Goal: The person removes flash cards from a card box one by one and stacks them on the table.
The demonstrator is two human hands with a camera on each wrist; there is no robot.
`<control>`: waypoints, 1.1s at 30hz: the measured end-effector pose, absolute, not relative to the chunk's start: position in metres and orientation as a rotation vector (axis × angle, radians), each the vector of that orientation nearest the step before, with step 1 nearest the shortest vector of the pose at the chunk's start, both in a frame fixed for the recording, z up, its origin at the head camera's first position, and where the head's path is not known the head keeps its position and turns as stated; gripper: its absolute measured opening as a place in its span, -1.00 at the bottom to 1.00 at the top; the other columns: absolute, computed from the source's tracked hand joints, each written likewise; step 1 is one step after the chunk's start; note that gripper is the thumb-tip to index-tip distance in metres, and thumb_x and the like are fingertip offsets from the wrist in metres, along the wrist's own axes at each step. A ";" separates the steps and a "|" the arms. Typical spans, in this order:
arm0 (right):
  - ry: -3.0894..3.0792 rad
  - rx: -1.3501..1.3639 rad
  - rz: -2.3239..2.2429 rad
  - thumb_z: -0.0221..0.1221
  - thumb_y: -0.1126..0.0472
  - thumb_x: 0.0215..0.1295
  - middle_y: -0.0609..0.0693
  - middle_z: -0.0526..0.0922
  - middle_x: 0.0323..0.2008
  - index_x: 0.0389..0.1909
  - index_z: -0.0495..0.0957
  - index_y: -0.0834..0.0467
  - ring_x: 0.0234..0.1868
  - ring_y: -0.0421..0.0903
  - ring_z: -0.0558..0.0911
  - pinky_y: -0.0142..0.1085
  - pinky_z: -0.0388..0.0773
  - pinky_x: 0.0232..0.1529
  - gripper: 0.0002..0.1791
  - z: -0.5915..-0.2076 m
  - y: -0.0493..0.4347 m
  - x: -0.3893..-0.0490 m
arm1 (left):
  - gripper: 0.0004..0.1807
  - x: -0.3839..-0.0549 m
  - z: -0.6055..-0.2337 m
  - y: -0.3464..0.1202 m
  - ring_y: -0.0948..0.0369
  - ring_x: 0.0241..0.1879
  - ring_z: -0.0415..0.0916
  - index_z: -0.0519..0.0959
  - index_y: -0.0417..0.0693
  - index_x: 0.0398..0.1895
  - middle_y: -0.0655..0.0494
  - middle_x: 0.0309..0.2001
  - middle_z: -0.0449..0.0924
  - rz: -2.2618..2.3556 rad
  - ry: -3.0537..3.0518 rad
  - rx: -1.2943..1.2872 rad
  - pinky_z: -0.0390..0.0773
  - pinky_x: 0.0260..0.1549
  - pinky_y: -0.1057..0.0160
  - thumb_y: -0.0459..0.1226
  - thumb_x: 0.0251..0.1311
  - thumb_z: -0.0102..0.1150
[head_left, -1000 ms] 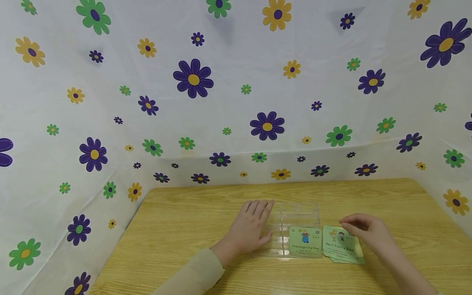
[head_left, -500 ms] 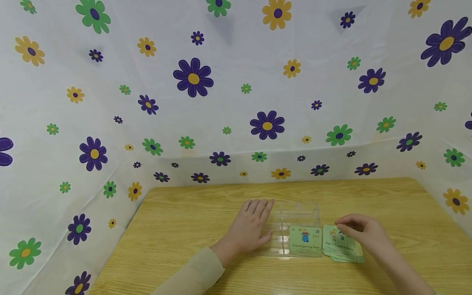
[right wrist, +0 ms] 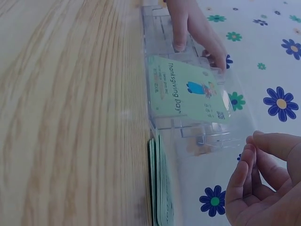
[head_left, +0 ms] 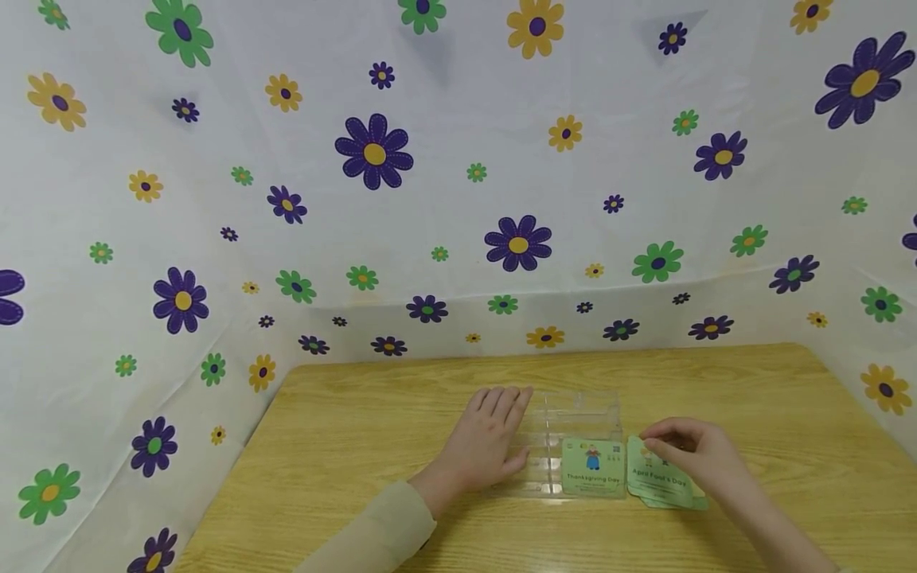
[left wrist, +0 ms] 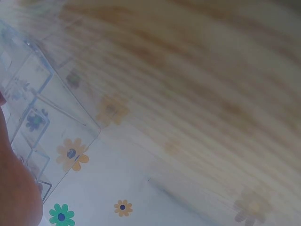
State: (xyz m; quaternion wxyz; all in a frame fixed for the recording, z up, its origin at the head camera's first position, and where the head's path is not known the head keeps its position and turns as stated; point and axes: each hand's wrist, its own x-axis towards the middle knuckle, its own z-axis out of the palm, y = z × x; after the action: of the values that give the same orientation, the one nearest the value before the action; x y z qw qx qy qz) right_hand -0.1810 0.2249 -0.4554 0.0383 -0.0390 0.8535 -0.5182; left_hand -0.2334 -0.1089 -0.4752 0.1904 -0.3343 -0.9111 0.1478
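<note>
A clear plastic holder [head_left: 579, 402] with rows of compartments rests on the wooden table. Its front right part bears a green card reading "Thanksgiving Day" [head_left: 593, 466]. My left hand [head_left: 484, 439] lies across the holder's left part, palm down, fingers fairly straight. Just right of the holder lies a small stack of green cards [head_left: 661, 487], the top one reading "April Fool's Day". My right hand [head_left: 698, 454] is over this stack, overlapping its upper edge in the head view. In the right wrist view its thumb and forefinger [right wrist: 270, 141] meet at the tips, with no card showing between them.
The table [head_left: 372, 406] has a light wood grain. A white sheet [head_left: 458, 207] printed with purple, green and yellow flowers hangs behind it and along both sides.
My right hand has shifted a little to the left and down over the card stack. The left hand, the holder and the cards have stayed in place.
</note>
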 end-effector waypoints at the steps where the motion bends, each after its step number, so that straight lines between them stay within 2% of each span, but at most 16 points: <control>1: 2.614 -0.124 -1.591 0.30 0.24 0.48 0.16 0.78 -0.01 0.04 0.71 0.34 -0.20 -0.31 0.68 -0.40 0.66 -0.15 -0.73 -0.455 0.224 -0.181 | -0.05 -0.233 -0.475 -0.109 0.13 0.37 0.36 0.07 -0.10 0.69 0.06 0.43 0.37 0.417 -2.560 -0.940 0.36 0.45 0.06 0.24 0.44 -0.01; 14: 2.566 -0.165 -1.650 0.31 0.27 0.46 0.17 0.79 -0.06 0.03 0.72 0.34 -0.22 -0.26 0.69 -0.36 0.67 -0.18 -0.75 -0.452 0.215 -0.181 | -0.04 -0.235 -0.478 -0.109 0.13 0.36 0.35 0.05 -0.10 0.69 0.06 0.42 0.36 0.426 -2.549 -0.941 0.34 0.45 0.06 0.24 0.43 -0.01; 25: 2.540 -0.184 -1.670 0.35 0.31 0.39 0.10 0.78 -0.10 0.00 0.73 0.33 -0.24 -0.24 0.68 -0.37 0.68 -0.19 -0.77 -0.453 0.207 -0.182 | -0.03 -0.234 -0.477 -0.109 0.12 0.36 0.36 0.07 -0.10 0.70 0.05 0.42 0.37 0.413 -2.548 -0.949 0.36 0.43 0.06 0.26 0.43 0.02; 33: 2.552 -0.218 -1.652 0.34 0.28 0.41 0.08 0.77 -0.11 -0.02 0.74 0.32 -0.25 -0.28 0.65 -0.40 0.65 -0.20 -0.77 -0.455 0.204 -0.186 | -0.03 -0.235 -0.478 -0.110 0.12 0.36 0.36 0.06 -0.10 0.70 0.05 0.43 0.37 0.404 -2.535 -0.953 0.37 0.43 0.06 0.27 0.44 -0.01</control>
State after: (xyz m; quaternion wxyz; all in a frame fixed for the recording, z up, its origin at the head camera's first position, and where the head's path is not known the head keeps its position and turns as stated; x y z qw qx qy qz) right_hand -0.1855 0.2042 -0.4545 0.0469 -0.0714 0.8364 -0.5415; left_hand -0.2350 -0.1096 -0.4778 0.2003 -0.3410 -0.9070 0.1444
